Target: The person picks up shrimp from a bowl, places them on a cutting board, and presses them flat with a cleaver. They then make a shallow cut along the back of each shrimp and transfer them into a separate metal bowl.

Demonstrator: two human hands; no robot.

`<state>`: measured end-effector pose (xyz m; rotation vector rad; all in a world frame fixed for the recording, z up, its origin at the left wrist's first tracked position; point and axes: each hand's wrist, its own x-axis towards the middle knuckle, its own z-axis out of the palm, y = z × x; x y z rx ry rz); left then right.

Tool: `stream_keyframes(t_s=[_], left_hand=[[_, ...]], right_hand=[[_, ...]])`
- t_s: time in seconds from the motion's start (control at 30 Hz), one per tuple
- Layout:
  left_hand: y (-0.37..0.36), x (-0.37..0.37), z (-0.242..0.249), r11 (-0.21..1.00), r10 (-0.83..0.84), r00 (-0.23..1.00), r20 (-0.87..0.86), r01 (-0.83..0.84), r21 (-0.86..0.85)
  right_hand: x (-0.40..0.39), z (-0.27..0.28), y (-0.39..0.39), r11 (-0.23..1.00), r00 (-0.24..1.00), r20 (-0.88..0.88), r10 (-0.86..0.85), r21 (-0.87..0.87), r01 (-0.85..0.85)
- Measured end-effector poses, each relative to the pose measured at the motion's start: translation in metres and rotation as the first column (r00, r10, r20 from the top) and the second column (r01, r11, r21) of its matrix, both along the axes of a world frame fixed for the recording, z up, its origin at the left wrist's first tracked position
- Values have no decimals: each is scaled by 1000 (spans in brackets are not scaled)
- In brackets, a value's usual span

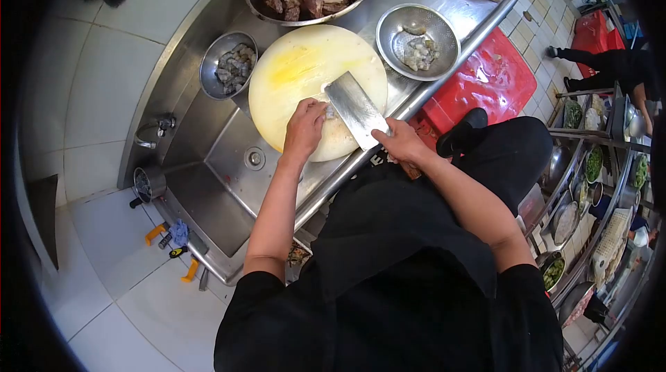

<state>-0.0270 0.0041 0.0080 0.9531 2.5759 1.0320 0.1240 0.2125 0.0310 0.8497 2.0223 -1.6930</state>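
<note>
My right hand (pixel 404 141) grips a cleaver (pixel 355 107) by its wooden handle. The broad blade lies over the round yellowish-white cutting board (pixel 284 73), angled toward the left. Close beside the blade, the bent fingers of my left hand (pixel 304 127) hold a small greyish shrimp (pixel 329 113) against the board; my fingers partly hide it. Left of the board, a metal bowl (pixel 209 75) contains several raw grey shrimp (pixel 236 66). To the right, a perforated metal colander (pixel 444 25) has a few pale shrimp (pixel 420 54) in it.
Behind the board stands a large bowl (pixel 258 10) of brown meat chunks. A steel sink (pixel 232 150) with a tap (pixel 147 137) lies at left. Red tubs (pixel 496 77) are on the floor at right. Another person (pixel 617 66) is near food racks at far right.
</note>
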Motion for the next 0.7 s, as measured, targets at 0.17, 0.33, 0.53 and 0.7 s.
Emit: stream_keyframes(t_s=[0.17, 0.33, 0.53, 0.7], left_hand=[[2, 5, 8, 997, -50, 998, 28, 51, -52], [2, 25, -2, 998, 3, 1000, -4, -3, -69], [5, 32, 0, 996, 74, 996, -57, -77, -50], [4, 31, -10, 995, 89, 993, -79, -93, -41]], right_hand=[[12, -14, 7, 998, 1000, 2, 17, -54, -17], [17, -8, 6, 996, 1000, 3, 22, -86, -22], [14, 6, 0, 999, 999, 16, 43, -24, -42], [9, -4, -8, 999, 1000, 12, 11, 40, -12]])
